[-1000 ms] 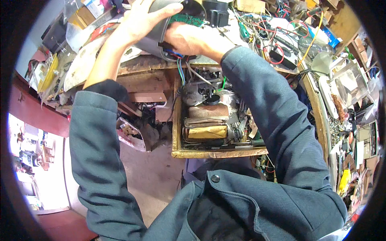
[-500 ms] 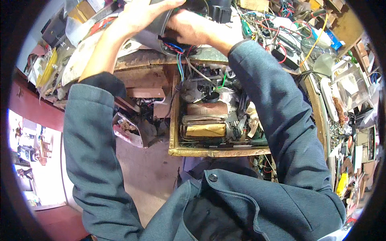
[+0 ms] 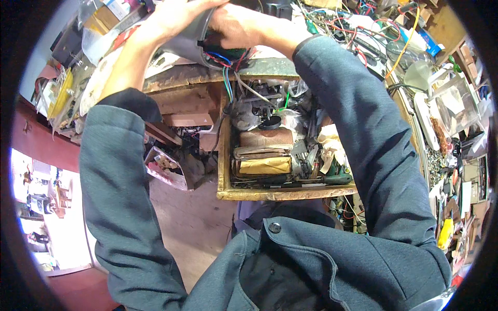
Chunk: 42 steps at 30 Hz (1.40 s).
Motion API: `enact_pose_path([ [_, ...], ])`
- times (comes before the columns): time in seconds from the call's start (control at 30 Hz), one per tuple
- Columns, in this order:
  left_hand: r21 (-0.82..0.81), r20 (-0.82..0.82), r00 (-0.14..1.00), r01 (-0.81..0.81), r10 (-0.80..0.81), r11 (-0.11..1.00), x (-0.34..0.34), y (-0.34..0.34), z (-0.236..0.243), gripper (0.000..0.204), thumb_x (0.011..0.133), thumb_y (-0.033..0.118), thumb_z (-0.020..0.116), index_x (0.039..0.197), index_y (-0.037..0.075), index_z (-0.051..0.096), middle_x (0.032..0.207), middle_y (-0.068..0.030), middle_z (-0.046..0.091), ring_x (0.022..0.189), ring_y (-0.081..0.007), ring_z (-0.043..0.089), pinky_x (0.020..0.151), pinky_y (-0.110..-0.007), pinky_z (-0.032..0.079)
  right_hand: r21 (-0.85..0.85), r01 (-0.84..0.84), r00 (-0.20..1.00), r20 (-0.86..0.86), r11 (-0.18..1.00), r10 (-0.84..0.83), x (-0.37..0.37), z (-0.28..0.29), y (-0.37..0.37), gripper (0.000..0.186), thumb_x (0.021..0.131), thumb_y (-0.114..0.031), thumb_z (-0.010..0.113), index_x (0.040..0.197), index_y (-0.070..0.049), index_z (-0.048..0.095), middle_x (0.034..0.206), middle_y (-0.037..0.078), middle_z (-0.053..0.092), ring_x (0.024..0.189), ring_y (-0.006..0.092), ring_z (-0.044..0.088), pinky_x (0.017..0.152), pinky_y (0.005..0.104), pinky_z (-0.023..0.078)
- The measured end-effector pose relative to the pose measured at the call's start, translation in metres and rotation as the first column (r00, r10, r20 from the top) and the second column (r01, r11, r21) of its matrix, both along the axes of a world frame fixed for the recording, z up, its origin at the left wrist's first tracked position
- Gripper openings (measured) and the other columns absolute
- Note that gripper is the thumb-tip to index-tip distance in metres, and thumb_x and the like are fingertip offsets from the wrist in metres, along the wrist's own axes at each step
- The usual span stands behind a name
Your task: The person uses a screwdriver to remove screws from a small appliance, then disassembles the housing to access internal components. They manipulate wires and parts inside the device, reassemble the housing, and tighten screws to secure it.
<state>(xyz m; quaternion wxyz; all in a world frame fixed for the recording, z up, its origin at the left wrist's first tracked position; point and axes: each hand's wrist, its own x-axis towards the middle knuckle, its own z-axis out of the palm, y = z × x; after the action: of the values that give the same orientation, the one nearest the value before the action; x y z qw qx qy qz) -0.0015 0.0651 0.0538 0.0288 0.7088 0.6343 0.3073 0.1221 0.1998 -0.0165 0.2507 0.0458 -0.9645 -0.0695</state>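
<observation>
At the top of the view, a grey rounded housing (image 3: 188, 47) stands tilted on the workbench, its open side toward my right. My left hand (image 3: 174, 18) grips it from the left, fingers lying over its upper edge. My right hand (image 3: 237, 27) reaches in at the opening with curled fingers; their tips, and whatever they hold, are hidden. Below that hand, part of a dark green circuit board (image 3: 231, 55) shows inside the housing. Red and blue wires (image 3: 220, 58) come out at its lower rim, and a cable (image 3: 228, 85) hangs over the bench edge.
Under the bench edge an open wooden drawer (image 3: 290, 195) holds a yellow packet (image 3: 265, 166), a green-handled screwdriver (image 3: 337, 179) and loose parts. Tangled wires (image 3: 358, 31) cover the bench on the right. A small box of scraps (image 3: 168, 168) sits low on the left.
The housing and both hands have shifted slightly left in view. My right hand has moved upward at the opening, and more of the board and wires shows below it.
</observation>
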Motion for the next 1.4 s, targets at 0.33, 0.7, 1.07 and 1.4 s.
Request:
enact_pose_path([
  [0.33,0.005,-0.015,0.995,-0.101,0.101,0.995,-0.003,0.008,0.000,0.064,0.093,0.057,0.067,0.136,0.009,0.065,0.148,-0.0215,0.051,0.140,-0.0373,0.043,0.119,-0.047,0.031,-0.029,-0.159,0.973,-0.176,0.987,0.152,-0.014,-0.006,-0.002,0.021,0.079,-0.023,0.077,0.089,-0.005,0.074,0.087,0.022,0.072,0.087,0.0388,0.072,0.078,0.0474,0.058],
  [0.7,-0.018,0.043,0.997,-0.068,0.068,0.998,0.006,0.002,0.003,0.059,0.095,0.053,0.066,0.134,0.010,0.067,0.146,-0.0219,0.052,0.139,-0.0364,0.043,0.119,-0.046,0.031,-0.195,0.010,0.996,-0.090,0.981,-0.028,0.016,0.005,-0.033,0.018,0.082,-0.021,0.070,0.091,-0.006,0.075,0.083,0.020,0.072,0.085,0.0398,0.071,0.079,0.0486,0.058],
  [1.07,-0.037,0.039,0.997,-0.058,0.059,0.998,0.003,0.002,0.002,0.059,0.094,0.055,0.065,0.136,0.013,0.067,0.148,-0.0209,0.050,0.140,-0.0369,0.041,0.120,-0.047,0.029,-0.203,-0.078,0.985,-0.165,0.976,0.045,0.003,-0.008,-0.021,0.019,0.082,-0.023,0.071,0.087,-0.004,0.072,0.083,0.021,0.071,0.085,0.0409,0.070,0.079,0.0500,0.057],
  [1.4,-0.024,0.032,0.998,-0.050,0.050,0.998,-0.001,0.005,-0.001,0.064,0.092,0.057,0.067,0.139,0.013,0.064,0.149,-0.0206,0.049,0.142,-0.0378,0.040,0.121,-0.047,0.028,-0.146,-0.157,0.960,-0.255,0.977,0.117,0.001,-0.011,-0.021,0.019,0.080,-0.019,0.070,0.093,-0.004,0.075,0.094,0.024,0.072,0.093,0.0407,0.070,0.083,0.0493,0.057],
])
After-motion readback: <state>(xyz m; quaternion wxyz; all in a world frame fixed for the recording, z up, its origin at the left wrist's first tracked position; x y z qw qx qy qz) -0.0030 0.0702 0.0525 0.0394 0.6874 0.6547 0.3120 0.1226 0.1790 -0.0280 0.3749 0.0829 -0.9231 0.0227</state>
